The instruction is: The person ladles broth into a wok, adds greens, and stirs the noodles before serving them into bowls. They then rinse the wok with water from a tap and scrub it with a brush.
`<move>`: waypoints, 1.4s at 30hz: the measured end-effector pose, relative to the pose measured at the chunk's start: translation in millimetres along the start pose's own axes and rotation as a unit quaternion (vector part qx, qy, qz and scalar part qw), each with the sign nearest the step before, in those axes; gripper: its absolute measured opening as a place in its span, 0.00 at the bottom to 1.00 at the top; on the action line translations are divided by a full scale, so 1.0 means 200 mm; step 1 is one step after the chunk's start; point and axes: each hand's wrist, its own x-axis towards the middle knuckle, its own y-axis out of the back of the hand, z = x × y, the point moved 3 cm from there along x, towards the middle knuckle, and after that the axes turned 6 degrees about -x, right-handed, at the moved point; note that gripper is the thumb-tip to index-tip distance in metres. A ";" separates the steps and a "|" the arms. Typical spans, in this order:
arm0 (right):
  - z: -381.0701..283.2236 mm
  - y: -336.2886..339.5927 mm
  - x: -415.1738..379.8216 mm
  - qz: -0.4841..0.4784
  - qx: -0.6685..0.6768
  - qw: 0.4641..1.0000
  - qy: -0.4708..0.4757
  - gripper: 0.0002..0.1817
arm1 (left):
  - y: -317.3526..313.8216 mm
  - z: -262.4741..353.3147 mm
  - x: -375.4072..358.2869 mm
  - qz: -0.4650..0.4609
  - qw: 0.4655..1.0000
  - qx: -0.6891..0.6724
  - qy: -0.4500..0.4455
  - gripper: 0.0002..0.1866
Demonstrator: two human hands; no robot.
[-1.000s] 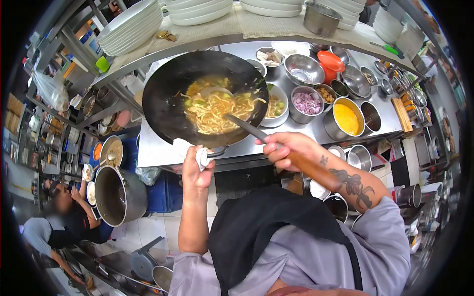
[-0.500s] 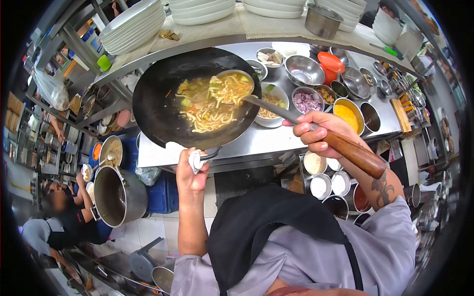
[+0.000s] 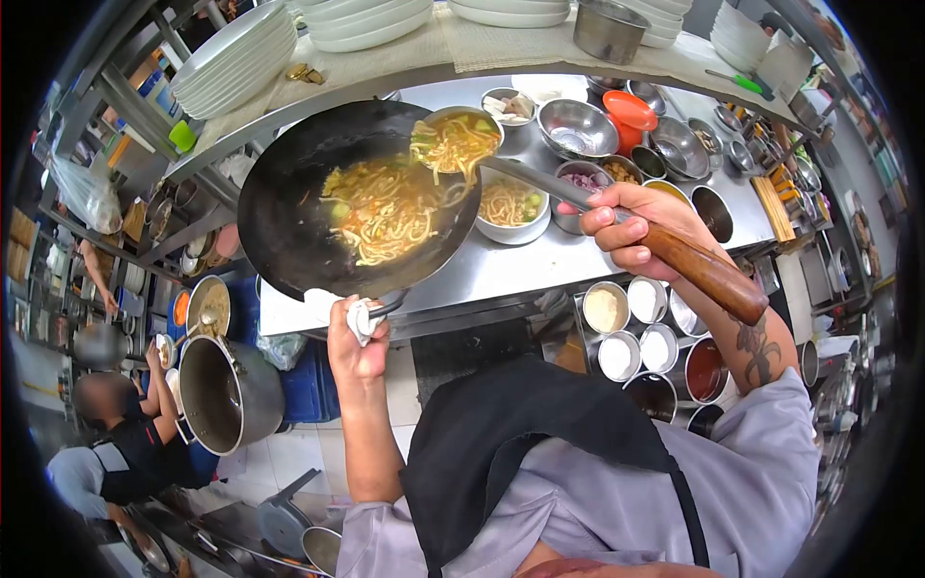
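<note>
My left hand point(image 3: 358, 342) is closed around the handle of a black wok point(image 3: 279, 207), with a white cloth point(image 3: 363, 320) between palm and handle. Noodles in yellowish broth point(image 3: 381, 217) with bits of green lie in the wok. In my right hand point(image 3: 641, 226) is the wooden grip of a ladle point(image 3: 540, 183), fingers wrapped round it. The ladle's bowl, full of noodles and broth, is above the wok's right rim, and some strands hang over its edge. Just right of the wok stands a white bowl point(image 3: 511, 236) with noodles and green pieces in it.
Metal bowls point(image 3: 576, 130) and an orange bowl point(image 3: 631, 111) stand along the steel counter point(image 3: 376, 326). White plates point(image 3: 241, 63) are stacked on the shelf above. Tubs of powder point(image 3: 605, 306) sit below on the right. A large pot point(image 3: 217, 395) and a co-worker point(image 3: 130, 424) are at left.
My right hand has raised the loaded ladle from the noodles to the wok's right rim. The wok appears slightly further left, and more of the white bowl shows.
</note>
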 end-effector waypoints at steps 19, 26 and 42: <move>0.03 -0.05 0.26 -0.052 -0.007 0.998 -0.041 0.18 | 0.28 0.18 -0.34 0.049 0.994 -0.049 -0.083 0.04; 0.05 0.05 0.40 -0.049 -0.018 0.998 -0.047 0.18 | 0.33 0.28 -0.47 0.098 0.987 -0.007 -0.130 0.05; 0.18 0.35 0.60 0.065 -0.276 0.959 0.006 0.05 | 0.38 0.37 -0.48 0.039 0.987 -0.034 -0.149 0.09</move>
